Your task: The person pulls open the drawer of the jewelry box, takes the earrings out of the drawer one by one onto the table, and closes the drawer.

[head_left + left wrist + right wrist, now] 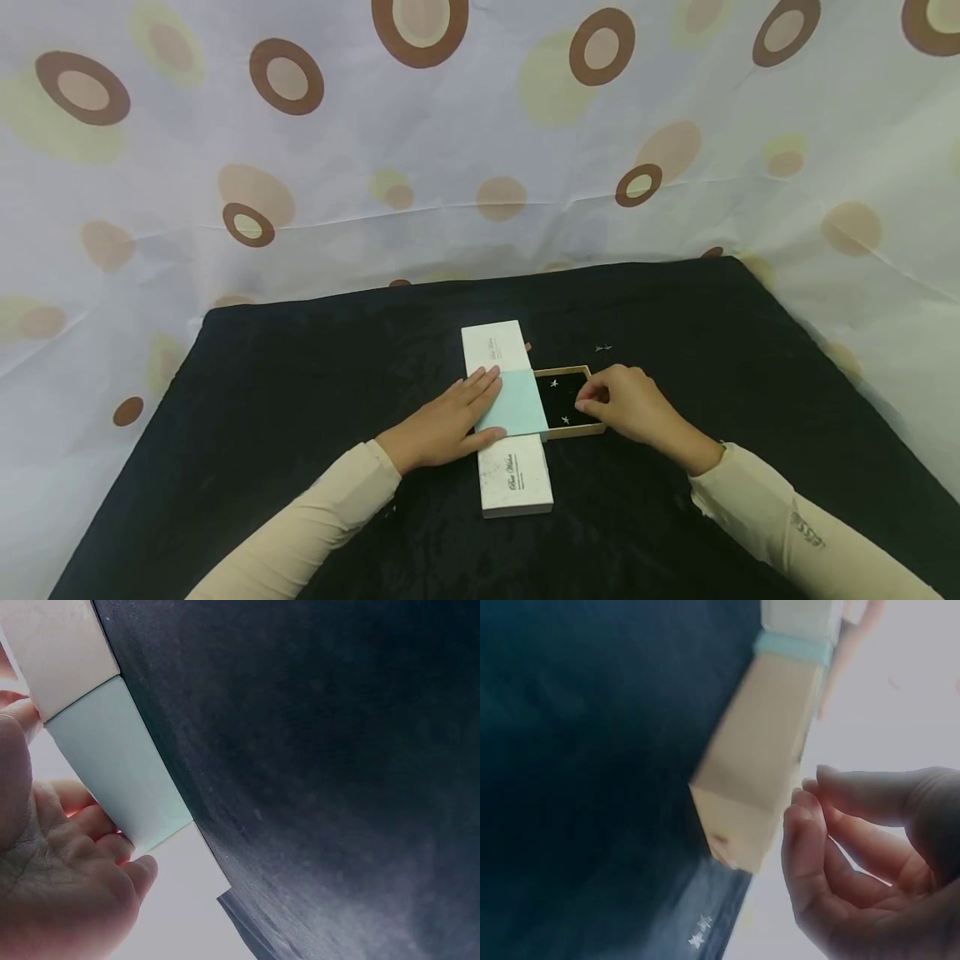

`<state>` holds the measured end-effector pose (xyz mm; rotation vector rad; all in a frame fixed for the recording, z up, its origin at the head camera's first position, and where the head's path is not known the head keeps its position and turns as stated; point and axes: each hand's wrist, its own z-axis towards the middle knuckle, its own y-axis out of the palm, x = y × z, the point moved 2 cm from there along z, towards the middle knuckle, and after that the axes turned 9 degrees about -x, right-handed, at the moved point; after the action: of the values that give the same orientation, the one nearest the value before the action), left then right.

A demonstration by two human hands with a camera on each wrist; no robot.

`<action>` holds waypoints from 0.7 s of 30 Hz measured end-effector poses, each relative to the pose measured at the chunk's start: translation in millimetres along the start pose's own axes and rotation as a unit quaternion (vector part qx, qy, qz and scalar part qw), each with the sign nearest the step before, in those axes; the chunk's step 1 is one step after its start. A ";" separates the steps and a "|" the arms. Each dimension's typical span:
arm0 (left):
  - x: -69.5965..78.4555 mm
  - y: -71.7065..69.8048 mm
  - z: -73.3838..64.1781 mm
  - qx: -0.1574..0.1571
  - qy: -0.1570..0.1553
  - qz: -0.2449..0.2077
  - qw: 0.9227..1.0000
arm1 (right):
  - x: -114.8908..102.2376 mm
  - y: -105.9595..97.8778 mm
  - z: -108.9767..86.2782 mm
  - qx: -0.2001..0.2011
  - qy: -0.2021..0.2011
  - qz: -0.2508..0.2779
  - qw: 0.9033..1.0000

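My left hand (452, 417) rests with extended fingers on the teal sleeve (519, 404) of a small slide-out box. From the sleeve's right side extends the box's tan drawer (576, 432), lined with a black pad (551, 406). Two small silver star-shaped pieces, one upper star (554, 383) and one lower star (566, 420), sit on that pad. At the drawer's right end, my right hand (626, 404) brings curled fingers and thumb close together over the pad. In the right wrist view its fingertips (806, 817) nearly meet; whether anything tiny is between them is hidden.
One white box (495, 346) lies beyond the teal sleeve and another white box (515, 479) on the near side, both printed with lettering. More silver stars (603, 347) lie on the black cloth (337, 358) behind the right hand. A patterned curtain (442, 167) hangs behind.
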<state>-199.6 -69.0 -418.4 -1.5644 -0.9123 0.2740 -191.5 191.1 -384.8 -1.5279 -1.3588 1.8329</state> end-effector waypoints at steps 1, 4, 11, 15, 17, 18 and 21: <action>0.1 0.0 0.1 -0.001 0.000 0.000 1.000 | -0.7 2.5 -0.5 -0.002 -0.001 -0.003 1.000; 0.3 -0.1 0.1 -0.001 0.001 -0.002 1.000 | -2.2 7.6 0.0 -0.004 -0.004 -0.016 1.000; -0.9 0.9 0.8 -0.003 -0.004 0.002 1.000 | -4.9 13.1 7.6 -0.024 -0.015 -0.035 0.999; -0.8 0.6 1.5 -0.004 -0.003 0.000 1.000 | -8.1 12.2 11.3 -0.043 -0.006 -0.051 0.998; -0.7 0.5 1.4 -0.004 -0.003 -0.003 1.000 | -9.4 11.5 13.3 -0.056 -0.001 -0.057 0.997; -0.6 0.5 1.2 -0.005 -0.004 -0.004 1.000 | -10.1 11.1 14.3 -0.062 0.001 -0.059 0.996; -0.4 0.2 0.6 -0.006 -0.005 -0.006 1.000 | -12.3 10.0 16.9 -0.077 0.001 -0.065 0.995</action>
<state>-200.2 -68.7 -418.8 -1.5691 -0.9316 0.2688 -200.0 169.8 -388.0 -1.4749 -1.5933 1.6815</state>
